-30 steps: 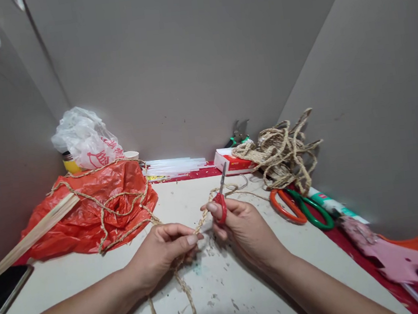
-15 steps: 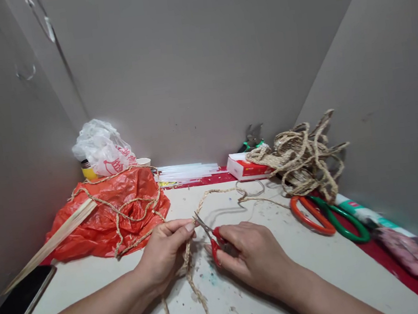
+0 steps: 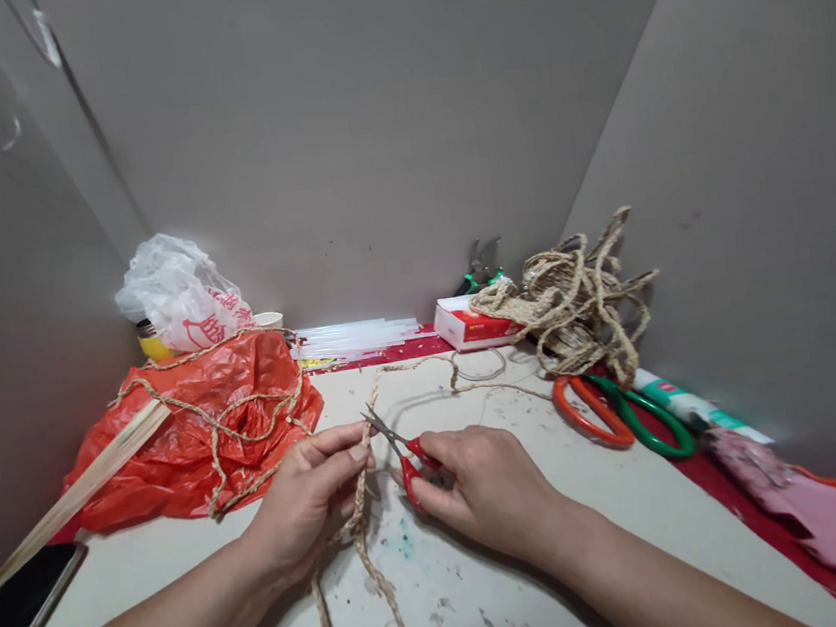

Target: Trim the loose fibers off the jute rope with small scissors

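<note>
A braided straw cord runs from the near part of the table up through my left hand, which pinches it between thumb and fingers. Beyond the fingertips the cord continues away and bends right across the tabletop. My right hand grips small red-handled scissors by their loops. Their blades are apart, with the tips close to the cord just past my left fingertips; whether they touch it I cannot tell.
An orange-red plastic bag with cord over it lies left, near a phone. White sticks, a red-and-white box and a rope heap line the back. Large scissors with orange and green handles lie right.
The scissor blades are spread wider than before, their tips still by the cord. My left fingers sit slightly differently on the cord. The whole view has shifted, moving the surroundings leftward.
</note>
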The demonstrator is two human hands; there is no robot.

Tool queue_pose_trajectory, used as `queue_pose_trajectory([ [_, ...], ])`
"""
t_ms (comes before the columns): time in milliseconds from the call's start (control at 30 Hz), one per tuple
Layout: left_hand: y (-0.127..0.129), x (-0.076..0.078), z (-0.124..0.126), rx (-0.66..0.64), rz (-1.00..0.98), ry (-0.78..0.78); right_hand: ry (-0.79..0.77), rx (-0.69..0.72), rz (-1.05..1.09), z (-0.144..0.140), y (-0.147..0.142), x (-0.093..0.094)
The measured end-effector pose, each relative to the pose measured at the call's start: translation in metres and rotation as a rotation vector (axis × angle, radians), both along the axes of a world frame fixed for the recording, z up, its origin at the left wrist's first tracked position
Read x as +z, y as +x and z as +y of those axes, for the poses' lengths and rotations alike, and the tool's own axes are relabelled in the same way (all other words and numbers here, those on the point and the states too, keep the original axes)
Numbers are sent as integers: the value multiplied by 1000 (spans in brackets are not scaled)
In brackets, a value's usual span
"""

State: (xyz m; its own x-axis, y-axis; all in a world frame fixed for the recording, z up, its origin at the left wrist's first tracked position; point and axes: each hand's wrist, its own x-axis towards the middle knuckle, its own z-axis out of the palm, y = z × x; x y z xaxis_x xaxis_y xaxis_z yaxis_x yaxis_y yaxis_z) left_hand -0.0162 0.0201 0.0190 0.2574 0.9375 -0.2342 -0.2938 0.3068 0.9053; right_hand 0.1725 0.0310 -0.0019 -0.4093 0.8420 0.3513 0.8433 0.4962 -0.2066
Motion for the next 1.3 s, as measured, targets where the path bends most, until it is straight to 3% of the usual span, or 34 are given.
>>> queue_pose_trajectory([
  [267, -2, -6, 5, 181, 61, 38, -9, 19, -49, -3, -2, 3],
  [1033, 1, -6, 8, 283, 148, 75, 139, -15, -259, -6, -2, 7],
  [1300, 0, -4, 7, 262, 231, 90, 58, -52, -302, -6, -2, 13],
])
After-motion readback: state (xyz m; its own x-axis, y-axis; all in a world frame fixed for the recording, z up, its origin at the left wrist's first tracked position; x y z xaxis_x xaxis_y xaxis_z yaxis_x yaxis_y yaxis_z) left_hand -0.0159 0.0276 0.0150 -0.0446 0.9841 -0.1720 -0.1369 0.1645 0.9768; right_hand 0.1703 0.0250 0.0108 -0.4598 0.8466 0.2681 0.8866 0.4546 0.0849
